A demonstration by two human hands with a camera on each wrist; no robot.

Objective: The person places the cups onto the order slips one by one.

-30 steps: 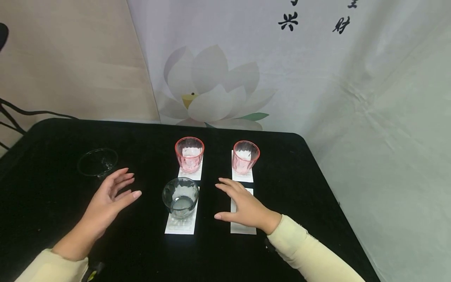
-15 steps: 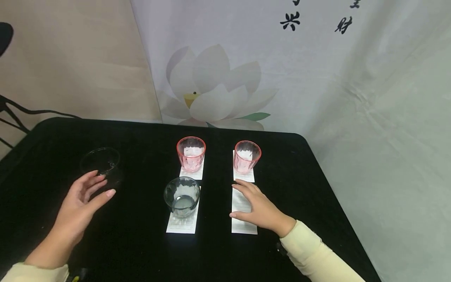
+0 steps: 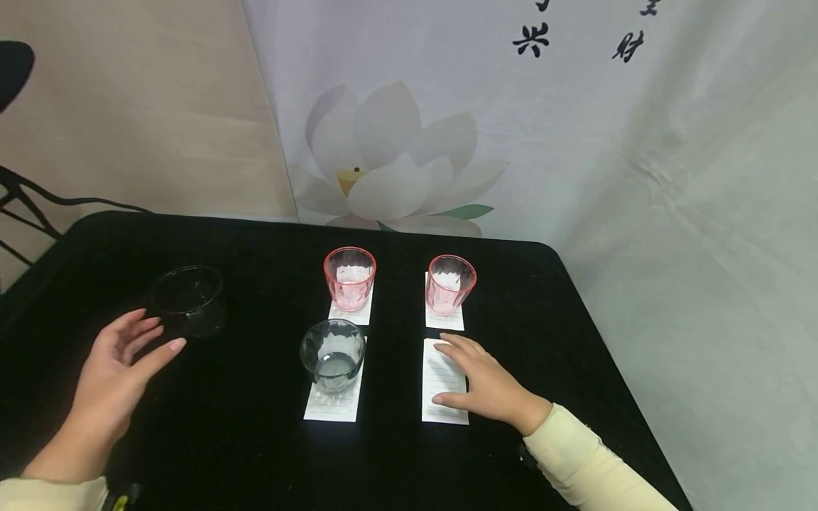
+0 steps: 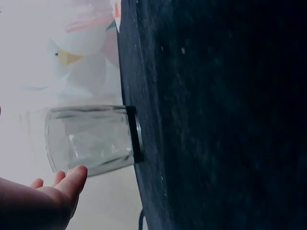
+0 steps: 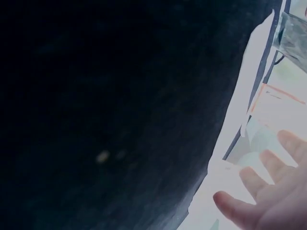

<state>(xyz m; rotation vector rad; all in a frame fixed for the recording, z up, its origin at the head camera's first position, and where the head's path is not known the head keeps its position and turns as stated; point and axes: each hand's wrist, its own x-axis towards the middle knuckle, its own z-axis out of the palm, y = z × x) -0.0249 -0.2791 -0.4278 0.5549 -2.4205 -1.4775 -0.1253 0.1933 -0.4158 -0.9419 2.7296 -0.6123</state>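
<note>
On the left of the table in the head view stands a dark-looking clear glass [image 3: 203, 318]. My left hand [image 3: 110, 376] is just in front and to the left of it, fingers apart from the thumb and nothing held. In the left wrist view the same glass [image 4: 93, 139] stands beyond my fingertips [image 4: 76, 177]; whether they touch it I cannot tell. My right hand [image 3: 491, 380], also holding nothing, hovers over the front right paper slip [image 3: 441, 408]. Its fingers [image 5: 254, 182] are spread in the right wrist view.
A grey glass [image 3: 332, 355] stands on the front left slip [image 3: 329, 408]. Two pink glasses, one left [image 3: 350, 284] and one right [image 3: 449, 287], stand on slips behind. The black table [image 3: 268, 454] ends at a printed cloth backdrop [image 3: 396, 106].
My left hand has moved left and down in the head view, to beside the clear glass. My right hand has shifted right over the front right slip. The glasses stand where they were.
</note>
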